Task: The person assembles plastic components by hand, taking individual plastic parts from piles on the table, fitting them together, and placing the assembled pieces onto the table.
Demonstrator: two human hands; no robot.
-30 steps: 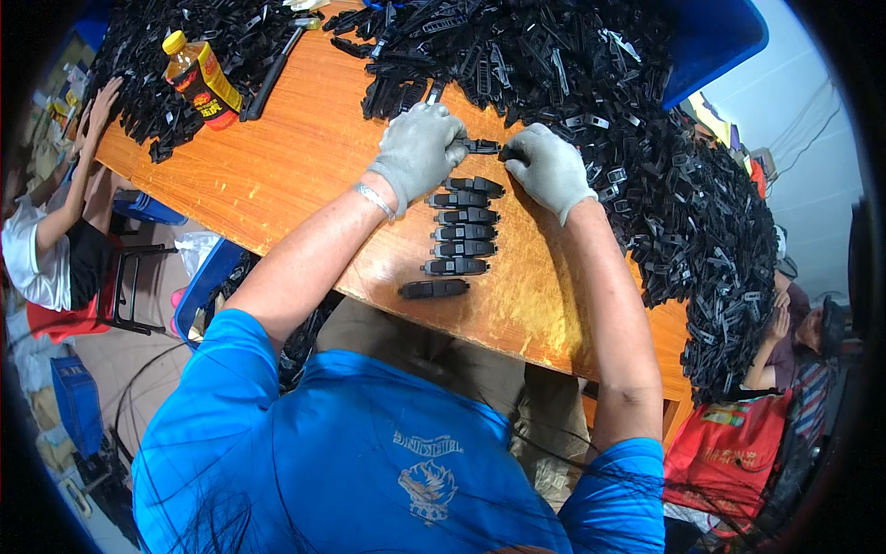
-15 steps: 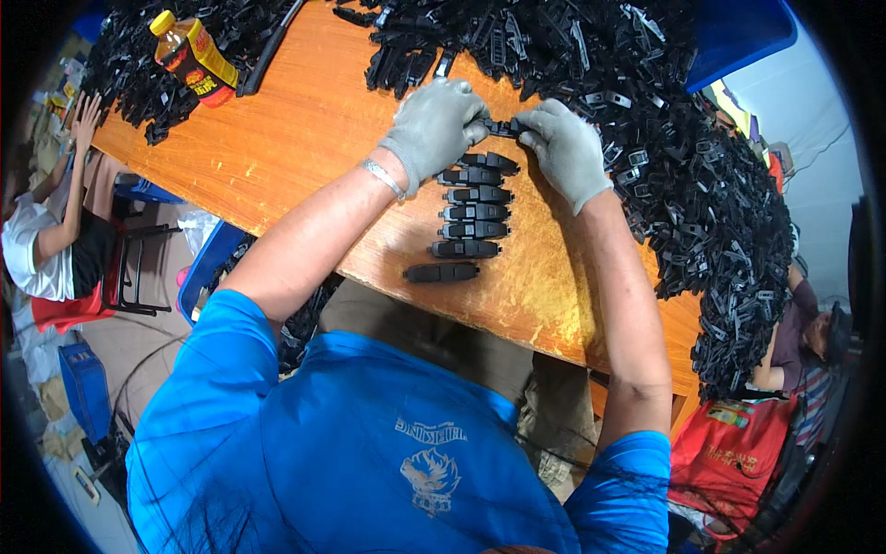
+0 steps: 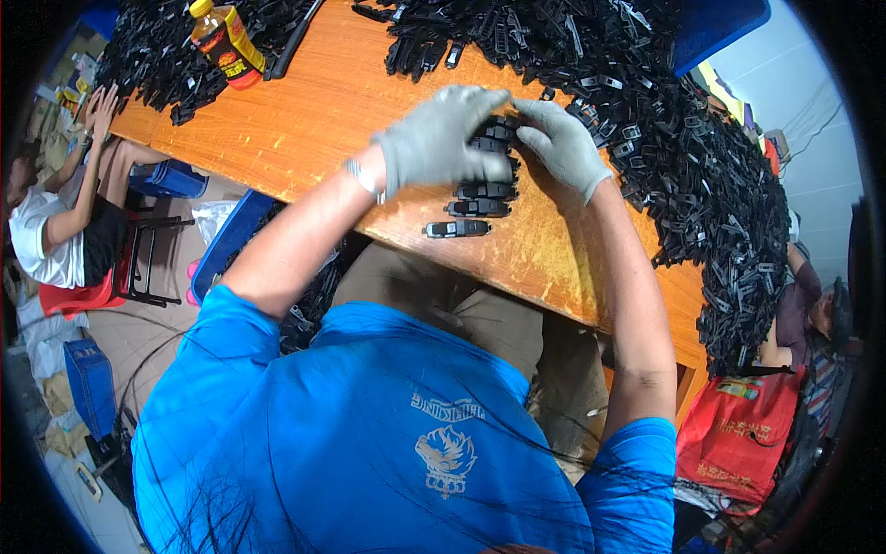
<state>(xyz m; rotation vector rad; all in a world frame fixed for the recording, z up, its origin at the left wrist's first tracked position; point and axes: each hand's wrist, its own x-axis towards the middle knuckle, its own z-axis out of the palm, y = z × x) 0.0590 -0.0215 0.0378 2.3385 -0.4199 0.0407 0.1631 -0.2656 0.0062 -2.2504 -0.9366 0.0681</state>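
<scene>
Black plastic buckle-like parts [image 3: 484, 191] lie side by side in a row on the orange wooden table, running away from its near edge. The nearest part [image 3: 457, 229] sits a little to the left of the others. My left hand [image 3: 443, 138], in a grey glove, hovers over the left side of the row, with thumb and fingers spread apart. It is slightly blurred and hides some of the parts. At the row's far right end is my gloved right hand [image 3: 565, 146], its thumb and forefinger apart and nothing visible between them.
A large heap of black plastic parts [image 3: 683, 175] covers the table's far and right sides. Another heap [image 3: 157, 69] lies far left beside a yellow-capped bottle [image 3: 227, 46]. A blue bin [image 3: 231, 238] stands below the left table edge. People sit at far left and far right.
Both hands held a black part between them at the row's far end; now their fingers have come apart. My left hand has opened over the row. The whole view has shifted slightly.
</scene>
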